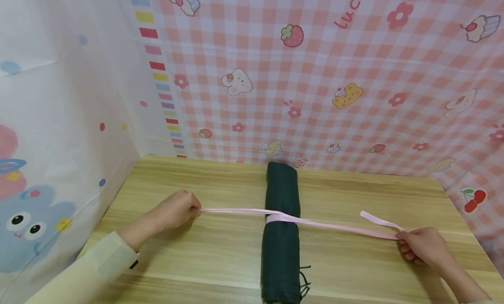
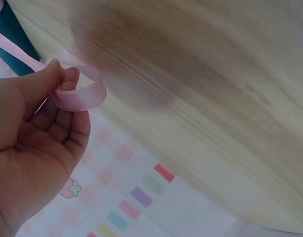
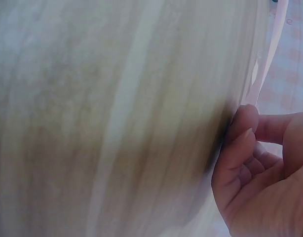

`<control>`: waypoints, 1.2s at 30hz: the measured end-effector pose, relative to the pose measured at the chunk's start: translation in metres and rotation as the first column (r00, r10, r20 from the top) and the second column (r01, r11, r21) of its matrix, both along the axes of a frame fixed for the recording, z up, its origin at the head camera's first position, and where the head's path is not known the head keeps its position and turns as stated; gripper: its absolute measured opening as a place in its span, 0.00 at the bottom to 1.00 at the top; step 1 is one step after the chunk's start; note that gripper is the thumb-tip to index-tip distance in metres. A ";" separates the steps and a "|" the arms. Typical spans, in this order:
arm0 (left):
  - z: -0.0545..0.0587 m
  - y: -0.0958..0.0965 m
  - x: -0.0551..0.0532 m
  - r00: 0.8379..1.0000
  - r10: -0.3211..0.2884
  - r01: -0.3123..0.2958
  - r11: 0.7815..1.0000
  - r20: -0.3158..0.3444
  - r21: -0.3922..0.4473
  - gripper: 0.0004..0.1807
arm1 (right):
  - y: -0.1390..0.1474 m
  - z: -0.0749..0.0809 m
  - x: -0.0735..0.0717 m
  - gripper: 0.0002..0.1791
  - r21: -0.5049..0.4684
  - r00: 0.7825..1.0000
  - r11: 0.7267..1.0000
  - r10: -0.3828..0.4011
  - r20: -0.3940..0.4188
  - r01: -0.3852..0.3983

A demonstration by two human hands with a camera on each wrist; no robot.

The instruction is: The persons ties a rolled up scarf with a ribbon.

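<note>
A dark green rolled bundle [image 1: 280, 256] of cloth lies lengthwise on the wood-grain table, with thin dark cords at its lower right side. Around its middle runs a pink ribbon [image 1: 334, 227], crossed over itself on top and drawn out to both sides. My left hand [image 1: 175, 210] pinches one end between thumb and fingers; in the left wrist view a loop of ribbon [image 2: 90, 96] curls out past the fingertips. At the right, my right hand [image 1: 425, 247] pinches the other end, and a short loose tail [image 1: 379, 219] sticks up beyond the fingers.
The wooden table [image 1: 177, 269] ends at the back against a pink checked cloth [image 1: 252, 111] with cartoon prints. A white printed cloth [image 1: 71, 120] hangs along the left side.
</note>
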State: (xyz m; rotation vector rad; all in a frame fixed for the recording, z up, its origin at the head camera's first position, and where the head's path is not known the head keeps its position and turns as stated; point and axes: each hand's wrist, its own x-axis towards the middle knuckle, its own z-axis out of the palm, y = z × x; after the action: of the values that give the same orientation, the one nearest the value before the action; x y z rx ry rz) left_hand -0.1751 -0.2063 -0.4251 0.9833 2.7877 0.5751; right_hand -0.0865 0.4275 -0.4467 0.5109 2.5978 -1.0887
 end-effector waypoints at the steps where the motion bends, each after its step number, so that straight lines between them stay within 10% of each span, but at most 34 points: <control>1: -0.001 0.000 0.000 1.000 -0.003 0.003 1.000 0.001 0.003 0.16 | -0.001 0.000 0.000 0.20 0.007 1.000 1.000 0.004 -0.002 -0.004; 14: 0.005 0.010 0.011 0.996 -0.073 0.065 0.988 -0.051 -0.139 0.09 | -0.013 0.009 0.003 0.27 0.228 0.980 0.968 0.138 -0.144 -0.103; 23: 0.019 0.045 0.014 0.993 -0.024 0.021 0.999 -0.114 -0.035 0.22 | -0.061 0.022 -0.002 0.09 0.252 0.851 0.954 0.264 -0.454 -0.162; 29: 0.017 0.075 0.014 0.993 0.001 0.001 1.000 -0.114 0.019 0.25 | -0.098 0.020 -0.004 0.07 0.298 0.711 0.902 0.431 -0.555 -0.313; 36: 0.009 0.101 0.016 0.996 -0.033 0.037 0.998 -0.079 0.047 0.25 | -0.130 0.013 -0.006 0.21 0.333 0.663 0.824 0.566 -0.489 -0.458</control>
State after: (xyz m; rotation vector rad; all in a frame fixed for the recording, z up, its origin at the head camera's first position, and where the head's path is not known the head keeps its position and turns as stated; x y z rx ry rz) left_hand -0.1590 -0.1050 -0.4164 1.0846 2.8305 0.6148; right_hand -0.0923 0.2980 -0.4337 -0.6258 3.0568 -0.8886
